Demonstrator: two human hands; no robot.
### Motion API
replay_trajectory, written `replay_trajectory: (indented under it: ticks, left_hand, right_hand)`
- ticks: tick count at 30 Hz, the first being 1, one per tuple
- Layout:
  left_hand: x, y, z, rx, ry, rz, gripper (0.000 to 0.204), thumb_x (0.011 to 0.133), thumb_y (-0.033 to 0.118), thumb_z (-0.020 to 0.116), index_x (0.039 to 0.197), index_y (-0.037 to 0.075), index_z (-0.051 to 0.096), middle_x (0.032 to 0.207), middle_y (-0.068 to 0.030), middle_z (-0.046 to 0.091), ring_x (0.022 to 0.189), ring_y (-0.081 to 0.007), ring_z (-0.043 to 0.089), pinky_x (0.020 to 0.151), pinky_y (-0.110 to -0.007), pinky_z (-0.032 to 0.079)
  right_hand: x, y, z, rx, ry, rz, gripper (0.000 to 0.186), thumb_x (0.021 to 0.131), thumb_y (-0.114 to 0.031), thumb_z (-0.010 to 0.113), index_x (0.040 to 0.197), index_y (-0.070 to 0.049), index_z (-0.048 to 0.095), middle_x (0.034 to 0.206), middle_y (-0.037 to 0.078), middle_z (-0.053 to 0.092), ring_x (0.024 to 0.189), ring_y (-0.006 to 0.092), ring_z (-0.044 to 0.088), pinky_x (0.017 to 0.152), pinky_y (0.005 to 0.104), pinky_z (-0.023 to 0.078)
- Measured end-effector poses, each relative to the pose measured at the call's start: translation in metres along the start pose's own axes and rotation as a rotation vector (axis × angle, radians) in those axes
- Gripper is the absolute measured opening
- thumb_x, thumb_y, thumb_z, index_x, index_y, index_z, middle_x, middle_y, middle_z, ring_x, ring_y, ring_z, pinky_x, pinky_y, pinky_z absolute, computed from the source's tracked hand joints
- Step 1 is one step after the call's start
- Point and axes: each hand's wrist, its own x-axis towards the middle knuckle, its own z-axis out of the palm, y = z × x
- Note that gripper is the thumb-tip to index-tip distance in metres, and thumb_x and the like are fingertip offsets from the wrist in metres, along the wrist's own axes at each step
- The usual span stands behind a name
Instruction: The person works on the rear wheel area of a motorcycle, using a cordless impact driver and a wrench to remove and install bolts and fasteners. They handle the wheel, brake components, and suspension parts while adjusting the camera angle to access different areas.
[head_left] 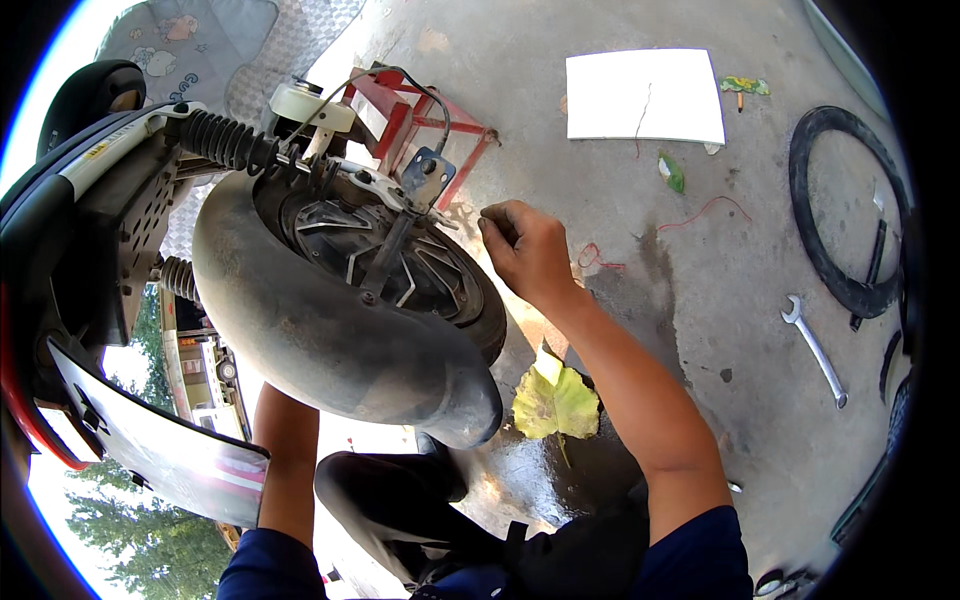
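Observation:
The rear end of a scooter fills the left side, its rear wheel showing beneath a dusty black mudguard. My right hand is just right of the wheel, near the axle and a metal bracket plate. Its fingers are curled together, and whatever may be between them is too small to make out. My left forearm goes up behind the mudguard, which hides the hand. A coil-spring shock absorber runs to the wheel's axle area, where a dark cable loops overhead.
A red metal stand is behind the wheel. On the concrete lie a white board, a black tyre, a wrench, red thread and a large yellow-green leaf. The scooter's pale rear panel juts out at lower left.

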Motion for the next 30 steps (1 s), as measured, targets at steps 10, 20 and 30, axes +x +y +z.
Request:
replay_trajectory:
  ticks: [10, 20, 30]
  left_hand:
    - [-0.002, -0.007, -0.028, 0.031, 0.042, -0.016, 0.041, 0.095, 0.037, 0.06, 0.108, -0.002, 0.058, 0.092, -0.008, 0.058, 0.084, -0.0158, 0.051, 0.074, -0.031, 0.042]
    - [-0.015, -0.023, -0.036, -0.04, 0.032, -0.024, 0.042, 0.095, 0.038, 0.059, 0.104, -0.003, 0.062, 0.086, -0.0076, 0.059, 0.079, -0.0153, 0.051, 0.07, -0.031, 0.043]
    - [-0.01, -0.046, -0.029, -0.148, 0.029, -0.045, 0.043, 0.096, 0.04, 0.059, 0.099, -0.003, 0.065, 0.081, -0.0071, 0.06, 0.073, -0.0148, 0.052, 0.066, -0.031, 0.043]
  right_hand:
    - [-0.021, -0.009, 0.009, 0.069, -0.138, 0.273, 0.023, 0.083, -0.021, 0.066, 0.089, 0.0, 0.074, 0.082, 0.02, 0.071, 0.08, 0.0362, 0.07, 0.076, 0.0412, 0.055]
    - [-0.031, -0.025, -0.041, -0.162, -0.159, 0.287, 0.025, 0.08, -0.022, 0.063, 0.088, -0.001, 0.075, 0.082, 0.019, 0.071, 0.082, 0.0354, 0.07, 0.08, 0.0426, 0.055]
    - [-0.045, -0.034, -0.031, -0.232, -0.256, 0.281, 0.025, 0.08, -0.023, 0.064, 0.088, -0.002, 0.075, 0.085, 0.019, 0.072, 0.083, 0.0357, 0.07, 0.079, 0.0429, 0.055]
